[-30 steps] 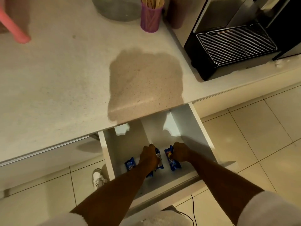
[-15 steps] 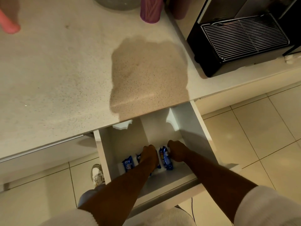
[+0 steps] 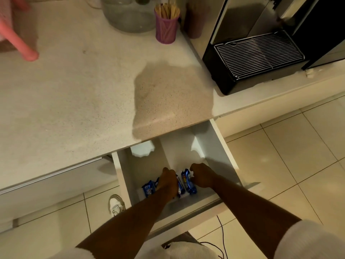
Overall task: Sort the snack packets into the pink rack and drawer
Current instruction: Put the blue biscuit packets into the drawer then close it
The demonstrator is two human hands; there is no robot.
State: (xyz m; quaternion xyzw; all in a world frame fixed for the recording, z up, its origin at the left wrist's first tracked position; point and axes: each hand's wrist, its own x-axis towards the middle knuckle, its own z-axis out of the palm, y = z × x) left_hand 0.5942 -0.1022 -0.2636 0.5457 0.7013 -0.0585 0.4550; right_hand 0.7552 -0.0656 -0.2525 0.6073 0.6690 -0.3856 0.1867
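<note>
Both hands down inside the open white drawer [image 3: 217,144], pulled out from under the pale speckled surface [image 3: 74,101].

Left hand [image 3: 168,182] knuckles-up over the middle of a row of blue snack packets [image 3: 183,185], fingers curled down round one of them; fingertips hidden beneath the hand, so exact grip not visible. One packet [image 3: 148,190] lying free just left of that hand, near the drawer's left half, untouched. Sliver of another blue wrapper showing at the hand's left edge.

Right hand [image 3: 200,174] curled at the right end of the row, fingers bent and pinching the upper end of the rightmost packet [image 3: 189,182], which stands on edge between the two hands. Wrapper's lower end resting on the drawer floor.

All visible packets gathered toward the front of the drawer, close together; rear of the drawer mostly in shadow.

On the surface: a pink rack leg [image 3: 20,43] at the far left, a glass jar [image 3: 128,15], a purple cup of wooden sticks [image 3: 167,28], and a black machine with a wire drip grille [image 3: 259,55] at the right. Below, tiled floor [image 3: 289,156], a white shoe [image 3: 115,204] left of the drawer, and a thin black cable [image 3: 222,232].
</note>
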